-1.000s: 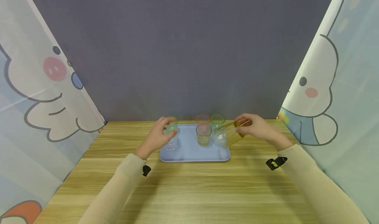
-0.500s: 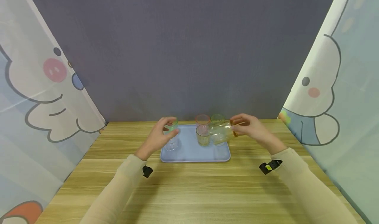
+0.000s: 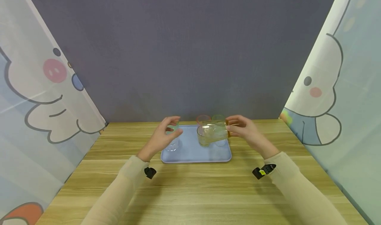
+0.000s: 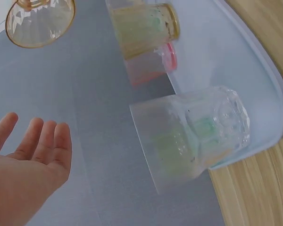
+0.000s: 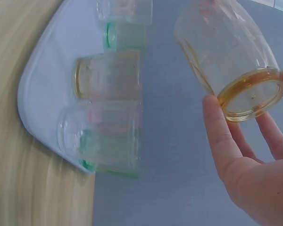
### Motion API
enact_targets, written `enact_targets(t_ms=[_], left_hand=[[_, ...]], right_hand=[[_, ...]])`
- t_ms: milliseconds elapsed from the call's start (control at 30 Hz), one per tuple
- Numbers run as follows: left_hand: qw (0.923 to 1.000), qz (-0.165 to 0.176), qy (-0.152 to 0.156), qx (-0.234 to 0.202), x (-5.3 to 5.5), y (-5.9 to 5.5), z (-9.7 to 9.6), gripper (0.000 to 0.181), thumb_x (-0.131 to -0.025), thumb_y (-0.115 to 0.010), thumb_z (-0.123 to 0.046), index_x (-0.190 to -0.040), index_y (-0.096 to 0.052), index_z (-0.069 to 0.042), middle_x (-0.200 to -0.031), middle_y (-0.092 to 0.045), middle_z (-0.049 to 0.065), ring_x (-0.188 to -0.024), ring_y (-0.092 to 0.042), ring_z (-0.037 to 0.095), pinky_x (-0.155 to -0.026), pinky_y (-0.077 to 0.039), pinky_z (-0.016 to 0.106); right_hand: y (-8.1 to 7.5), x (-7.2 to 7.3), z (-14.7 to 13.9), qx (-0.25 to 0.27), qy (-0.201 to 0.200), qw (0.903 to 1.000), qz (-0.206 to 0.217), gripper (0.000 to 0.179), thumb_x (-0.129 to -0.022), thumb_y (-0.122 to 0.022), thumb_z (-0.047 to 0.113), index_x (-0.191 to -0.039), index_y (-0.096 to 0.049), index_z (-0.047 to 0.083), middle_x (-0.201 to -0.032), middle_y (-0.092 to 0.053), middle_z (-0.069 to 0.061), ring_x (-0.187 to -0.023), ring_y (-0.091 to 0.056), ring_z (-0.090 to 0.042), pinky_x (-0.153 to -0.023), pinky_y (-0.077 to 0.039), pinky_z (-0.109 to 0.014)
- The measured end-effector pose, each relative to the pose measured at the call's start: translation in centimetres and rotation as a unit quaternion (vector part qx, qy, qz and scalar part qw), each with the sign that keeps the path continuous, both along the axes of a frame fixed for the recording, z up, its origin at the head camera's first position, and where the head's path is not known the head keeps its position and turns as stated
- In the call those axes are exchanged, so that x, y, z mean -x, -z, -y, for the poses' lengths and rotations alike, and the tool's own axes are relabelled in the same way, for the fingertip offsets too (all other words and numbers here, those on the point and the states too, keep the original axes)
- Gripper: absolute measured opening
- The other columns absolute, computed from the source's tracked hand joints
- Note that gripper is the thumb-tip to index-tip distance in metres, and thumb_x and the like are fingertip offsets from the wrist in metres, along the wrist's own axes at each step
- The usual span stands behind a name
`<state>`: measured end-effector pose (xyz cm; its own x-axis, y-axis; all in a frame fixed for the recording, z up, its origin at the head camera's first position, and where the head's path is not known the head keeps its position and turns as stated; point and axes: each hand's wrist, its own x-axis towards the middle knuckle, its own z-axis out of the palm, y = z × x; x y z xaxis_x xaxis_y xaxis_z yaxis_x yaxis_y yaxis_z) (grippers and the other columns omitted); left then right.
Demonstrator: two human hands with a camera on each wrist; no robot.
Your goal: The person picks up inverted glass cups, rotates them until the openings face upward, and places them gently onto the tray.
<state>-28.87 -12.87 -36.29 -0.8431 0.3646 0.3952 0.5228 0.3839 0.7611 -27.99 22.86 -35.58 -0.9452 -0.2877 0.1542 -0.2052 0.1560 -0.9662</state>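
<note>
Held above the right half of the tray, an amber glass (image 3: 215, 130) lies on its side, its mouth to the left. My right hand (image 3: 248, 132) pinches it at the thick base, with fingertips round the base ring (image 5: 247, 92) in the right wrist view. My left hand (image 3: 162, 136) is beside the tray's left end, fingers loosely bent and holding nothing. Nearest to it stands a clear glass (image 4: 193, 136); the left wrist view shows a gap between them. A green glass behind that one is mostly hidden by the left hand in the head view.
On the blue tray (image 3: 193, 156) stand a yellowish glass (image 3: 203, 141), a pink-rimmed glass (image 3: 203, 118), a green glass (image 3: 218, 117) and a clear glass (image 5: 99, 134) at the right. A dark panel (image 3: 184, 53) rises behind the wooden table (image 3: 190, 192).
My right hand has carried the amber glass leftward over the tray, and the glass has turned from slanting to nearly level. My left hand has barely shifted.
</note>
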Motion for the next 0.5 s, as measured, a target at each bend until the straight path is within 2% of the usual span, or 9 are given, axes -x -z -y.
enact_targets(t_ms=[300,500], left_hand=[[0.999,0.03,0.024,-0.021,-0.8,-0.3,-0.3,0.055,-0.1,-0.066,-0.022,-0.15,-0.045,-0.012,-0.144,-0.047,0.012,-0.13,-0.046,0.032,-0.104,-0.042,0.051],[0.9978,0.039,0.037,-0.039,-1.0,-0.1,-0.7,0.056,-0.1,-0.067,-0.019,-0.151,-0.044,-0.011,-0.144,-0.047,0.014,-0.13,-0.045,0.032,-0.104,-0.042,0.05]], right_hand=[[0.5,-0.2,1.3,0.066,0.006,0.9978,0.01,0.051,-0.098,-0.066,0.01,-0.14,-0.047,-0.009,-0.13,-0.051,-0.021,-0.106,-0.063,-0.017,-0.093,-0.055,-0.033],[0.8,-0.2,1.8,0.077,0.0,0.9968,0.02,0.052,-0.098,-0.067,0.013,-0.142,-0.047,-0.006,-0.13,-0.05,-0.019,-0.107,-0.061,-0.02,-0.094,-0.054,-0.034]])
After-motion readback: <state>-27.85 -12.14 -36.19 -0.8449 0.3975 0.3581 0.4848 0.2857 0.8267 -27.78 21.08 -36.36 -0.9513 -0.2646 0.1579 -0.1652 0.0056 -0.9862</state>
